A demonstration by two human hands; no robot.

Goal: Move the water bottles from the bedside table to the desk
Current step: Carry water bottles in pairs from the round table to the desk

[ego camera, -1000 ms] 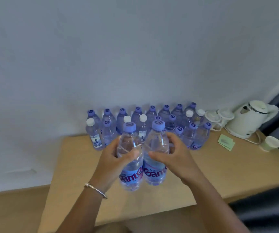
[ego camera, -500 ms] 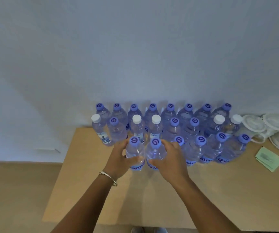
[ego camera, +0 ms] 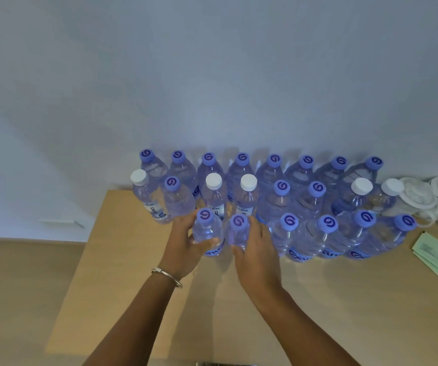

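Note:
Two clear water bottles with purple caps stand side by side on the wooden desk point(ego camera: 122, 273), at the left end of the front row. My left hand point(ego camera: 183, 247) grips the left bottle point(ego camera: 207, 231) around its body. The right bottle point(ego camera: 237, 232) is held by my right hand point(ego camera: 257, 249), whose fingers wrap its right side. Behind and to the right stand several more bottles point(ego camera: 307, 196) in three rows against the wall, most with purple caps, some with white caps point(ego camera: 214, 180).
White cups or lids point(ego camera: 418, 192) sit at the right end of the rows. Pale green paper packets point(ego camera: 433, 256) lie on the desk at the right. The desk's left edge drops to a tan floor point(ego camera: 14, 286). A white wall rises behind.
Both hands carried the two bottles forward and down, setting them on the desk in line with the front row. The camera has moved closer and looks more steeply down.

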